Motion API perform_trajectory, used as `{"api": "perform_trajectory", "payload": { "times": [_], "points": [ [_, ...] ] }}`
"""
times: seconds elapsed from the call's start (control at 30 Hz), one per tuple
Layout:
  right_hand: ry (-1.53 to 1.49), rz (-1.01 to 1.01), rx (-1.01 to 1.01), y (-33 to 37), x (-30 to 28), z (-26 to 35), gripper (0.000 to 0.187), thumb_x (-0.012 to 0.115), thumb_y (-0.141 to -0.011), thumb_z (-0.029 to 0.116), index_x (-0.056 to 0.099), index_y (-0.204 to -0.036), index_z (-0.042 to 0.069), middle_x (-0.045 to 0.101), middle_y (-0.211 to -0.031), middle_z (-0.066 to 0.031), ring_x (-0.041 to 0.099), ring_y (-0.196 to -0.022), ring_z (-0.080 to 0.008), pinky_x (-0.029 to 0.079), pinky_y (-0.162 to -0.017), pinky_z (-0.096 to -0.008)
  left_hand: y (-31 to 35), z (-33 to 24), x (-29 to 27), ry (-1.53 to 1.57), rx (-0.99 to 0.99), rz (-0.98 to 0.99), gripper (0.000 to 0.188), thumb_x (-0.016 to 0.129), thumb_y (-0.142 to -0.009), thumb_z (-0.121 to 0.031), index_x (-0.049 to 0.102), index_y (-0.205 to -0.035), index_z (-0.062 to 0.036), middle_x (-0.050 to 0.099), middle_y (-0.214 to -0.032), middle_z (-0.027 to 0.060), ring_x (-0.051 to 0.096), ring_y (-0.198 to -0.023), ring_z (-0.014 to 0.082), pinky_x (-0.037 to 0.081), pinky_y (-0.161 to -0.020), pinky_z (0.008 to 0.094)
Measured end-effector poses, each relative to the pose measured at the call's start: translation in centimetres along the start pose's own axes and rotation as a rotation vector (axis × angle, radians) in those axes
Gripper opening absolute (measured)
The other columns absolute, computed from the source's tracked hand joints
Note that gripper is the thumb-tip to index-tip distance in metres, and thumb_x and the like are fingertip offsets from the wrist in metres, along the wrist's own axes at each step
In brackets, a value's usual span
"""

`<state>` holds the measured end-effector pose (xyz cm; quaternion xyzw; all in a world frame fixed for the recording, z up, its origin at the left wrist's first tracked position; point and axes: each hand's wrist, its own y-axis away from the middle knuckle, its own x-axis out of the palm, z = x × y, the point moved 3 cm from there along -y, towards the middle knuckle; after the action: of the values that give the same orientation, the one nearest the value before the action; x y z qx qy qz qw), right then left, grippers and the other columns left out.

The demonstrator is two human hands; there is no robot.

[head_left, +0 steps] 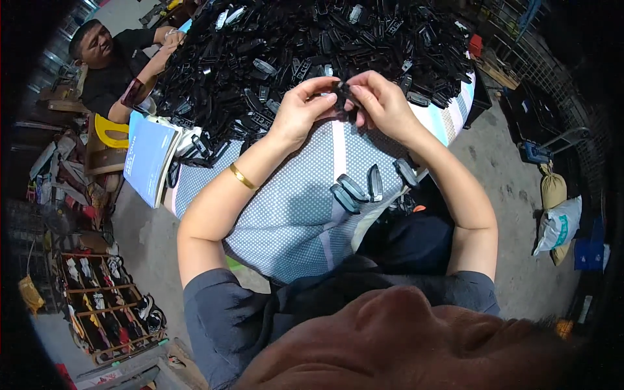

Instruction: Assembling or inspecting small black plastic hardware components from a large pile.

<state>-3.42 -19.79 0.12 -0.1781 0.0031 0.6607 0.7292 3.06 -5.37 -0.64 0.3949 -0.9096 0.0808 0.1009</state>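
Note:
My left hand and my right hand meet above the table and pinch a small black plastic part between their fingertips. A gold bangle circles my left wrist. Just beyond the hands rises a large heap of black plastic parts that covers the far half of the table. Several finished black pieces with pale faces lie in a loose row on the dotted grey-blue tablecloth, near the table's right edge below my right forearm.
Another person sits at the far left corner with hands at the heap. A blue booklet hangs over the table's left edge. A wooden crate of parts stands on the floor at left. Sacks and a wire fence are at right.

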Motion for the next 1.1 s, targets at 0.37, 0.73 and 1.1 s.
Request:
{"api": "perform_trajectory", "payload": {
  "times": [0.37, 0.73, 1.1],
  "points": [
    [0.084, -0.088, 0.011, 0.1, 0.9, -0.1, 0.014, 0.048, -0.092, 0.012, 0.053, -0.097, 0.0, 0.057, -0.071, -0.0064, 0.056, -0.053, -0.0124, 0.044, -0.046, -0.0241, -0.2, 1.0, -0.7, -0.016, 0.053, -0.018, 0.031, 0.055, -0.086, -0.003, 0.054, -0.116, 0.0018, 0.062, -0.097, 0.0074, 0.059, -0.083, 0.011, 0.05, -0.078, 0.0232],
    [0.226, -0.091, -0.094, 0.2, 0.9, -0.5, 0.035, 0.067, -0.081, 0.019, 0.055, -0.105, -0.003, 0.063, -0.081, -0.0066, 0.056, -0.058, -0.0088, 0.044, -0.053, -0.0255, -0.1, -0.4, -0.5, 0.122, 0.069, 0.009, 0.028, 0.057, -0.086, -0.005, 0.057, -0.113, 0.0016, 0.063, -0.102, 0.0103, 0.059, -0.092, 0.0157, 0.046, -0.086, 0.0272],
    [0.636, 0.175, -0.133, 0.5, 0.1, 1.6, 0.03, 0.068, -0.073, 0.032, 0.066, -0.079, 0.003, 0.063, -0.069, -0.0153, 0.062, -0.064, -0.0293, 0.047, -0.057, -0.0381, -0.1, -1.3, -0.3, -0.125, 0.035, 0.131, 0.024, 0.058, -0.084, -0.006, 0.061, -0.106, 0.0031, 0.065, -0.094, 0.01, 0.06, -0.087, 0.015, 0.047, -0.082, 0.0257]
  ]
}}
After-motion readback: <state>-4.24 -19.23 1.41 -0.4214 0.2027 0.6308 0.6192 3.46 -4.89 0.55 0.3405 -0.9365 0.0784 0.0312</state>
